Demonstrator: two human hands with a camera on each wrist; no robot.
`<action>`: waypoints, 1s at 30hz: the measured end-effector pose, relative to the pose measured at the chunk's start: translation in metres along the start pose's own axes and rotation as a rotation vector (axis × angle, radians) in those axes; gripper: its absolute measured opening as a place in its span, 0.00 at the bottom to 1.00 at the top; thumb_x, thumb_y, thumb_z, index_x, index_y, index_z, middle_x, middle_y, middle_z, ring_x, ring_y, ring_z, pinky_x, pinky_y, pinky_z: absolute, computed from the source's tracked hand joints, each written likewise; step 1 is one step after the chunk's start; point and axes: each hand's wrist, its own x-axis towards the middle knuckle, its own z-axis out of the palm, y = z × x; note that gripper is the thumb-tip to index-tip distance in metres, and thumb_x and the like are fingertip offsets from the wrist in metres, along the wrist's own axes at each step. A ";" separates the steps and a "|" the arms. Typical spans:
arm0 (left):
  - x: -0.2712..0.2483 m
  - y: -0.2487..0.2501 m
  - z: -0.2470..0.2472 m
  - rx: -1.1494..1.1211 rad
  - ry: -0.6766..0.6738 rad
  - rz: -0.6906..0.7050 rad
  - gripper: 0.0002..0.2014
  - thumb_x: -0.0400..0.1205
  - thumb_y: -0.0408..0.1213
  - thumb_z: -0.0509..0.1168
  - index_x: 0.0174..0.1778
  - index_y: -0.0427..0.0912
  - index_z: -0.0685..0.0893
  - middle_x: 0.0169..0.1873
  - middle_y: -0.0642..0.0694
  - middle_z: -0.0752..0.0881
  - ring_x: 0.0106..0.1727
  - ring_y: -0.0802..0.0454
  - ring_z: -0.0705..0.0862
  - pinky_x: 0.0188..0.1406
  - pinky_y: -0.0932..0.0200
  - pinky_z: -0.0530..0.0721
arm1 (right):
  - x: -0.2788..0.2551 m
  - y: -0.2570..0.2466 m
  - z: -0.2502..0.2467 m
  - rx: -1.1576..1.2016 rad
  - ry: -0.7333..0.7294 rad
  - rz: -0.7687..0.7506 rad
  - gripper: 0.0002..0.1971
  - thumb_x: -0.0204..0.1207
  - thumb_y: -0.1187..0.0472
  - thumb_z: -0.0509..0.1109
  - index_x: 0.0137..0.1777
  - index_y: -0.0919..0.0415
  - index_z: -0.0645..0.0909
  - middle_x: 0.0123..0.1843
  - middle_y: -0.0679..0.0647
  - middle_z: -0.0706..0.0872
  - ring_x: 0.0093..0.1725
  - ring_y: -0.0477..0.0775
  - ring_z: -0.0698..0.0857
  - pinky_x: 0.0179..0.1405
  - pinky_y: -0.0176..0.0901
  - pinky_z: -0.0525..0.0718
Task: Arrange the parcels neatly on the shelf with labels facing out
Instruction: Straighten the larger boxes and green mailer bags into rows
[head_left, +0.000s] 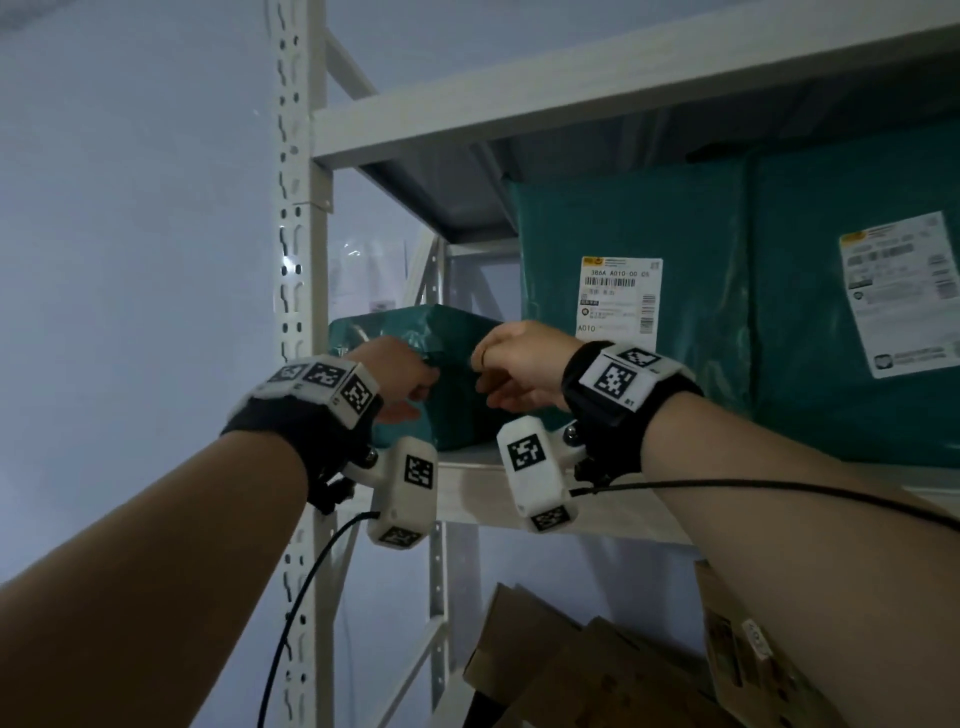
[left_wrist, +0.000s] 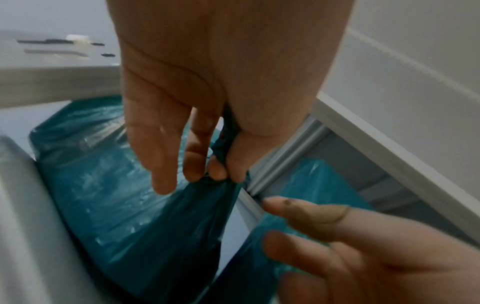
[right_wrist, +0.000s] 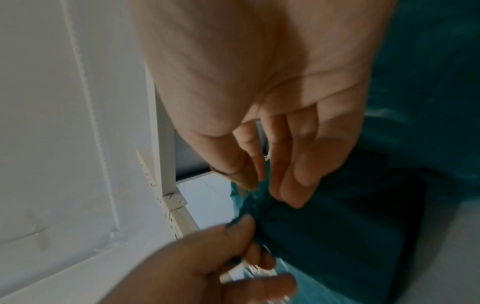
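Fingers (left_wrist: 218, 170) of the left hand (head_left: 397, 376) and right hand (head_left: 519, 364) pinched the small teal parcel's (head_left: 457, 410) loose wrap, better gripped lower to turn it.

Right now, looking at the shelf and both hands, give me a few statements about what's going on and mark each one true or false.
1. Both hands are on the small green parcel. True.
2. The left hand pinches the parcel's plastic wrap. True; the left wrist view shows it.
3. The small parcel lies on the floor. False; it sits on the shelf, left of the big parcels.
4. The tall green parcel shows a white label. True.
5. The right hand holds a cardboard box. False; it pinches the green wrap.
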 end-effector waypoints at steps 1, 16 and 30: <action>-0.004 0.005 0.000 -0.005 -0.001 0.023 0.13 0.84 0.39 0.60 0.33 0.42 0.75 0.38 0.45 0.82 0.28 0.55 0.86 0.20 0.67 0.81 | 0.001 0.000 0.001 -0.018 -0.005 -0.011 0.08 0.81 0.66 0.63 0.56 0.56 0.74 0.36 0.56 0.81 0.29 0.51 0.81 0.28 0.38 0.80; -0.034 0.077 -0.010 -0.197 0.120 0.384 0.14 0.85 0.38 0.59 0.32 0.45 0.75 0.31 0.49 0.80 0.35 0.53 0.81 0.49 0.56 0.84 | -0.005 -0.012 -0.004 -0.262 0.301 -0.286 0.32 0.70 0.48 0.76 0.69 0.57 0.69 0.56 0.57 0.83 0.58 0.63 0.86 0.55 0.58 0.87; -0.028 0.011 -0.029 0.163 0.743 0.343 0.24 0.78 0.57 0.62 0.65 0.47 0.75 0.69 0.40 0.74 0.71 0.38 0.71 0.72 0.44 0.68 | 0.005 -0.027 -0.015 0.117 0.476 -0.310 0.15 0.81 0.56 0.62 0.60 0.62 0.83 0.57 0.63 0.89 0.56 0.65 0.86 0.62 0.59 0.83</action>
